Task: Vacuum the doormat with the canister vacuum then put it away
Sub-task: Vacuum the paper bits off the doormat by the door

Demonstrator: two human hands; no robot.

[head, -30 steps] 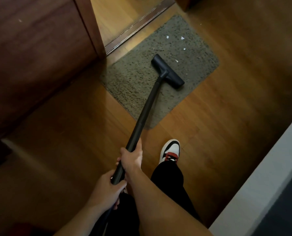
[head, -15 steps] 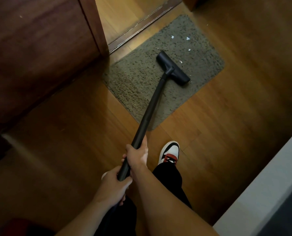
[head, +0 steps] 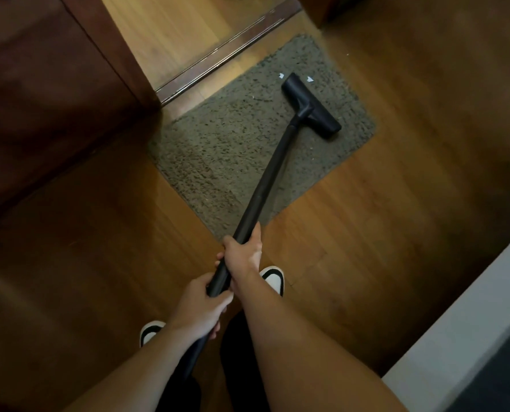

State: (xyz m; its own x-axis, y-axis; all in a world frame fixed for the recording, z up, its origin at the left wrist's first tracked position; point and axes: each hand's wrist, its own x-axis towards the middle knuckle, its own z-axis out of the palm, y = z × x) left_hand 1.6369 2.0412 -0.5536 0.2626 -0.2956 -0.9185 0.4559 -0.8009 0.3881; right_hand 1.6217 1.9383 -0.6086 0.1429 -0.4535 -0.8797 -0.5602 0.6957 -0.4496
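A grey-green shaggy doormat [head: 233, 150] lies on the wood floor in front of a door sill. The black floor nozzle [head: 311, 107] of the vacuum sits on the mat's far right part. Two white scraps [head: 281, 75] lie on the mat just beyond the nozzle. The black wand [head: 270, 176] slopes from the nozzle down to my hands. My right hand [head: 243, 252] grips the wand higher up; my left hand [head: 201, 307] grips it lower down. The canister itself is out of view.
A dark wooden door [head: 54, 93] stands at the left, with a metal sill [head: 227, 52] beyond the mat. A white ledge [head: 461, 337] runs along the lower right. My two white shoes [head: 273, 279] stand on the floor under my arms.
The nozzle has slid farther across the mat toward the door sill and the white scraps. Fewer scraps show on the mat now. Both hands kept their grip on the wand.
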